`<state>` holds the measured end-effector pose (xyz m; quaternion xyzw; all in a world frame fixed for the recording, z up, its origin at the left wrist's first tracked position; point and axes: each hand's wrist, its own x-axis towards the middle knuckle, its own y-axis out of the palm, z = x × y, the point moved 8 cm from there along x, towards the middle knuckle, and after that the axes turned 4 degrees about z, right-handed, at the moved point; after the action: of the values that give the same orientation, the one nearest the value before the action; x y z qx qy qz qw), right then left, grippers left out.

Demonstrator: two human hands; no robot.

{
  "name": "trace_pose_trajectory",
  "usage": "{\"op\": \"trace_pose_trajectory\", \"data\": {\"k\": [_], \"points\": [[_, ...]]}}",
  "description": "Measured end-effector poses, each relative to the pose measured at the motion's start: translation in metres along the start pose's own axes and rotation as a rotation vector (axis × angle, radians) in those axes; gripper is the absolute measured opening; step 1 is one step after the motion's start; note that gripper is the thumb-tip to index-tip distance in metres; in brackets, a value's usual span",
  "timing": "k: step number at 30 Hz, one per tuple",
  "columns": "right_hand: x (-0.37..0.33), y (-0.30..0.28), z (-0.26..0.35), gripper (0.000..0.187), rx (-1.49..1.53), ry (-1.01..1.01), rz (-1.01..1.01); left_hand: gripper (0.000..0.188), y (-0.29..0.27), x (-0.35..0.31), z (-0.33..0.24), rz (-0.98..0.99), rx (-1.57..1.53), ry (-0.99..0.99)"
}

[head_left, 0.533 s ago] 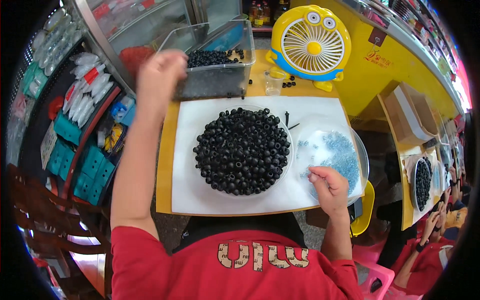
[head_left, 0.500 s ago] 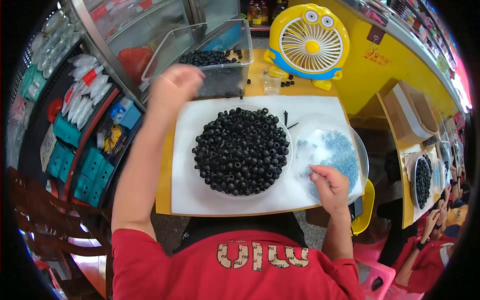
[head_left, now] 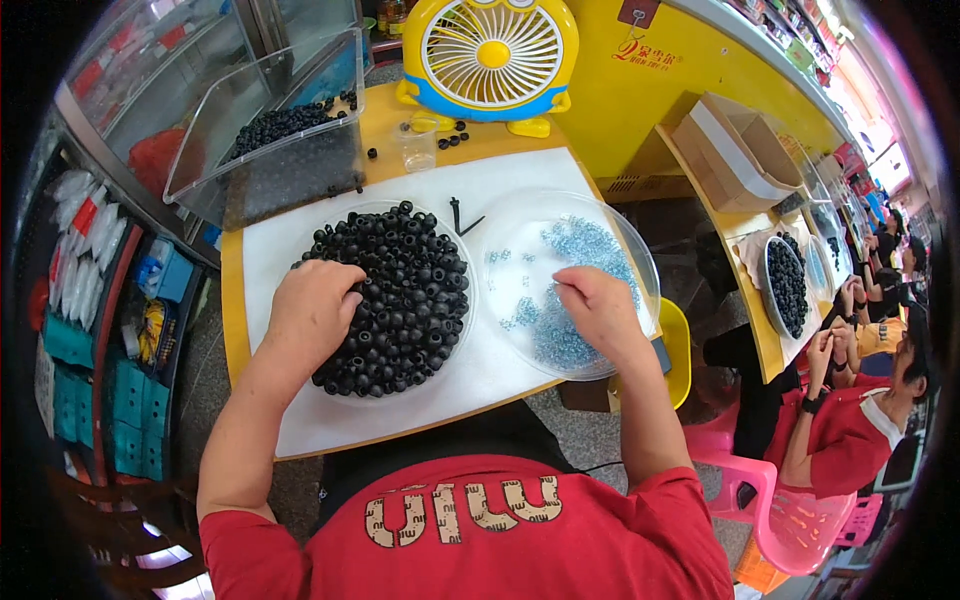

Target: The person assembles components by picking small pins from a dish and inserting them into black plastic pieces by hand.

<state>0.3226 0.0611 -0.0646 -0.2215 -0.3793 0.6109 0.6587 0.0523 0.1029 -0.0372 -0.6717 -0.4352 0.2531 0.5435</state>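
A round plate (head_left: 468, 340) carries a high heap of black bead-like parts with holes (head_left: 415, 300). My left hand (head_left: 312, 308) is over the heap's left side, its thumb and fingers drawn together by the black parts; whatever they hold is hidden. To the right, a clear shallow dish (head_left: 512, 352) contains many tiny pale-blue transparent pieces (head_left: 590, 248). Above it, my right hand (head_left: 602, 308) pinches thumb against forefinger, and anything between them is too small to name. Two thin black sticks (head_left: 458, 216) lie behind, between the plate and the dish.
At the back left a clear bin (head_left: 300, 165) holds more black parts. A yellow fan (head_left: 495, 60) and a clear cup (head_left: 418, 150) stand at the back. A yellow bucket (head_left: 678, 355) is beside the table. Another person (head_left: 850, 430) sits at a table on the right.
My left hand has come down from beside the clear bin to the black heap. The right hand stays over the dish in a pinch. The whole view has swung rightward.
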Motion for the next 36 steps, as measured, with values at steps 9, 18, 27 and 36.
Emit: {"op": "trace_pose_trajectory", "data": {"k": [9, 18, 27, 36], "points": [[0.042, 0.049, 0.007, 0.009, -0.491, -0.129, 0.258, 0.016, -0.027, -0.021, -0.012, -0.174, -0.294, -0.042], [0.030, 0.014, 0.007, 0.018, 0.033, 0.017, 0.096, 0.021, -0.021, -0.031, -0.007, -0.171, -0.279, -0.093], [0.023, 0.058, 0.023, 0.013, -0.455, -0.103, 0.359, 0.016, -0.028, -0.043, -0.022, -0.264, -0.280, -0.035], [0.025, 0.044, 0.014, 0.009, -0.247, -0.057, 0.231, 0.013, -0.028, -0.054, -0.003, -0.336, -0.253, -0.072]]}}
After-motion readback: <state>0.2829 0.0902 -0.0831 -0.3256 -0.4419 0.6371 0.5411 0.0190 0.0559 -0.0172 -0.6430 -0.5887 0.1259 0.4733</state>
